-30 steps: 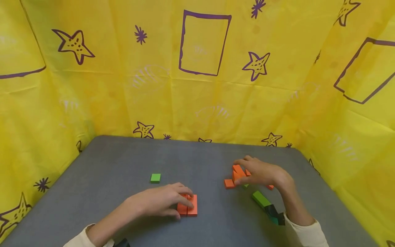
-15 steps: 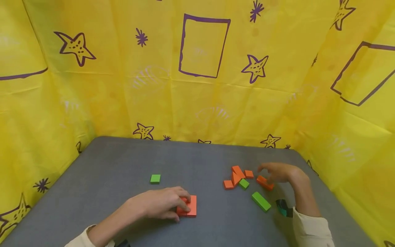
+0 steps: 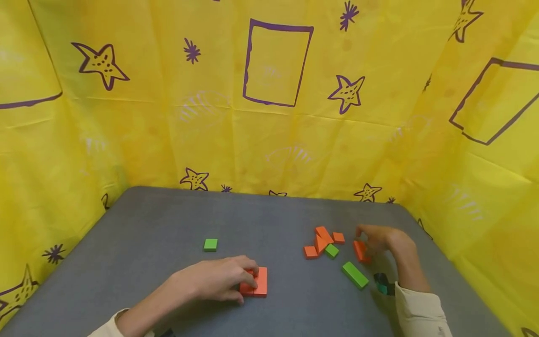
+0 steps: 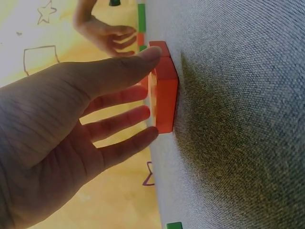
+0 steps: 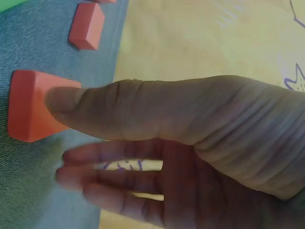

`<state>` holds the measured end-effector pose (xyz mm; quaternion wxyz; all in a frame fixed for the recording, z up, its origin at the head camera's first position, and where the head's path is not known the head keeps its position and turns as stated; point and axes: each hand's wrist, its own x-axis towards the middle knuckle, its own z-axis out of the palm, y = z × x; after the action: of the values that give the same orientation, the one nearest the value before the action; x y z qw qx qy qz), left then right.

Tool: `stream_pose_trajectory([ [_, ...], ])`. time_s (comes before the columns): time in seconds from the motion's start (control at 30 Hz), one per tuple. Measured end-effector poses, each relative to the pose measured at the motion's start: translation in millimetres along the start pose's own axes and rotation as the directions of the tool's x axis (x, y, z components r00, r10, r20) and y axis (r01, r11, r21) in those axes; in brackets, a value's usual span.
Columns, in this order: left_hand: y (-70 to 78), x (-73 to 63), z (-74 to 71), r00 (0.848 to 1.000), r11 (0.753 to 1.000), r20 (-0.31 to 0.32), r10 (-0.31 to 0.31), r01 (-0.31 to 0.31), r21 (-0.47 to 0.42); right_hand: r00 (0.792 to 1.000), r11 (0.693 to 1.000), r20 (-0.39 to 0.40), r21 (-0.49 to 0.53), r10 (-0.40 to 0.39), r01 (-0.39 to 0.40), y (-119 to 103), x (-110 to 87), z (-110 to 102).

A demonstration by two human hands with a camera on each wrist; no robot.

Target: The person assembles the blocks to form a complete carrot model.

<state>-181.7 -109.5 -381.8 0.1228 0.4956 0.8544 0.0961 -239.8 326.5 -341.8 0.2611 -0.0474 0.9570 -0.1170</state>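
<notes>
My left hand (image 3: pixel 212 277) rests over two flat orange blocks lying side by side, the left block (image 3: pixel 247 291) mostly under its fingers and the right block (image 3: pixel 263 284) largely exposed. In the left wrist view, its thumb and loosely extended fingers touch the orange block (image 4: pixel 167 102) at its upper edges. At the right, my right hand (image 3: pixel 385 238) is at an orange rectangular block (image 3: pixel 360 251) lying on the table. Seen from the right wrist, the thumb lies against this orange block (image 5: pixel 23 106), while the other fingers extend loosely beside it, apart from it.
Between the hands lies a cluster of orange blocks (image 3: pixel 323 234) with a small green block (image 3: pixel 331 251). A long green block (image 3: pixel 355 275) lies nearer me. Another green square block (image 3: pixel 210 245) sits at left on the grey table (image 3: pixel 168 220). Yellow patterned cloth (image 3: pixel 269 140) surrounds the table.
My right hand has moved right from the orange cluster to the separate orange block, which has since turned slightly. The left hand's fingers have drawn back a little toward the left block.
</notes>
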Motion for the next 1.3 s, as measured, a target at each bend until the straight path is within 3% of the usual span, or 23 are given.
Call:
stream_pose_trajectory([
  [0.23, 1.2, -2.1, -2.5, 1.0, 1.0, -0.005, 0.016, -0.016, 0.013, 1.0, 0.996, 0.008, -0.09, 0.026, -0.025, 0, 5.8, 5],
  [0.5, -1.5, -0.5, -4.1, 1.0, 1.0, -0.009, 0.023, -0.023, 0.008, 0.998, 0.989, -0.04, -0.144, -0.042, 0.036, 1, 1.1, -1],
  [0.7, -1.9, -1.3, -3.3, 0.999, 0.999, -0.023, 0.039, -0.039, 0.011, 0.995, 0.989, -0.066, -0.133, -0.069, 0.06, -12, -12.6, -8],
  [0.83, -2.1, -2.9, -1.4, 0.998, 0.999, -0.04, 0.041, -0.041, 0.003, 0.985, 0.983, -0.084, -0.114, -0.153, 0.143, -26, -21.0, -11],
  [0.97, -1.7, -3.6, -1.4, 0.998, 0.999, -0.046, 0.031, -0.032, -0.021, 0.955, 0.956, -0.084, -0.101, -0.285, 0.276, -41, -29.5, -14],
  [1.1, -0.7, -3.4, -2.9, 0.999, 0.999, -0.04, 0.009, -0.01, -0.043, 0.91, 0.911, -0.076, -0.099, -0.408, 0.4, -60, -35.9, -14],
  [1.3, 0.1, -2.1, -3.1, 1.0, 0.998, -0.023, -0.005, 0.003, -0.061, 0.855, 0.848, -0.043, -0.164, -0.516, 0.504, -92, -36.2, -3],
])
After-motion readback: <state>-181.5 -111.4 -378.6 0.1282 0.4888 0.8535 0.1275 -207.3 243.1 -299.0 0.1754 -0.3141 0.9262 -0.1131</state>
